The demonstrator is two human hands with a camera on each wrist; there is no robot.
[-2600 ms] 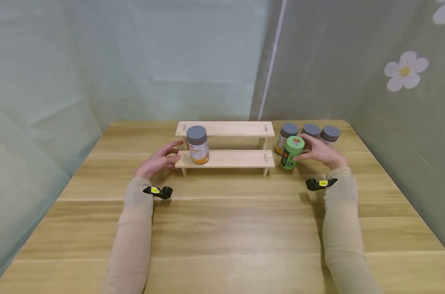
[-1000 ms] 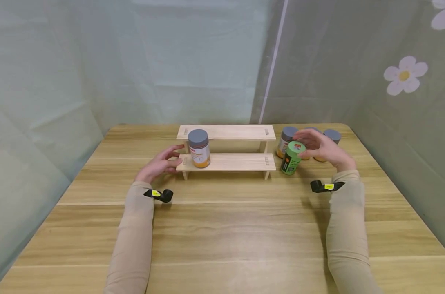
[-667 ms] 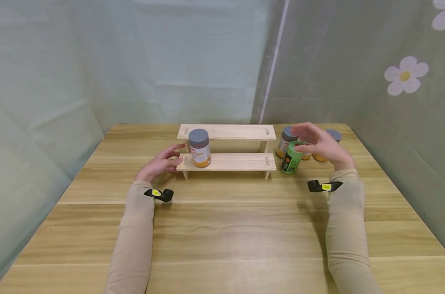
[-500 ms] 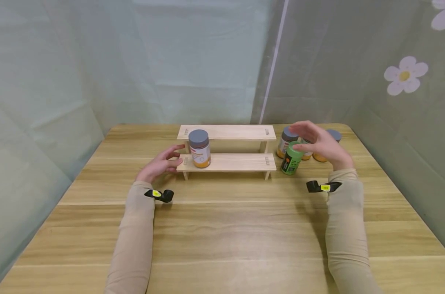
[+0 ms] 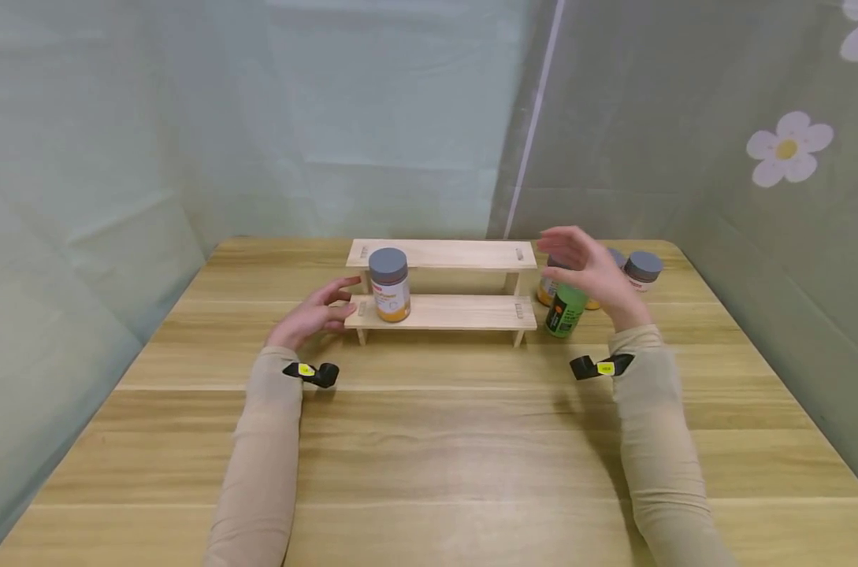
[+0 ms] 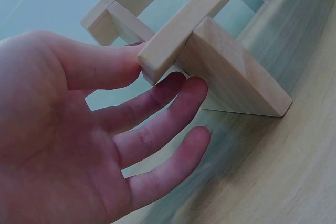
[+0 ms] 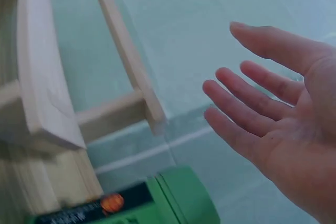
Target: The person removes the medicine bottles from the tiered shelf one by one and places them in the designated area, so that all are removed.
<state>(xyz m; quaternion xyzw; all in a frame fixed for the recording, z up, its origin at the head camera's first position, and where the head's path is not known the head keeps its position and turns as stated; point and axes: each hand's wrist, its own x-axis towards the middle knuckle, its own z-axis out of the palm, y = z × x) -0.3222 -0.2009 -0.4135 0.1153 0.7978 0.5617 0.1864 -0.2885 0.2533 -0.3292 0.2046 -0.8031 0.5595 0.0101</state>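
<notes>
In the head view, my left hand point(image 5: 311, 315) is at the left end of a two-tier wooden shelf point(image 5: 464, 313). The left wrist view shows its thumb against the board's end, with the fingers curving beneath and behind. One white-and-orange jar with a grey lid point(image 5: 390, 287) stands on the lower tier, towards the left. To the shelf's right, a green jar point(image 5: 566, 313) rests on the table, its lid partly hidden by my right hand point(image 5: 595, 276). That hand hovers above with fingers spread and nothing in them; the right wrist view shows it apart from the jar.
Several more grey-lidded jars, one of them the rightmost jar point(image 5: 644, 269), stand behind the green one, partly covered by the right hand. The wooden table point(image 5: 429, 441) extends in front of the shelf. A pale cloth backdrop point(image 5: 400, 118) hangs behind.
My right hand has let go of the green jar, then risen and shifted left over it. The green jar has stayed beside the shelf. The left hand has kept its place.
</notes>
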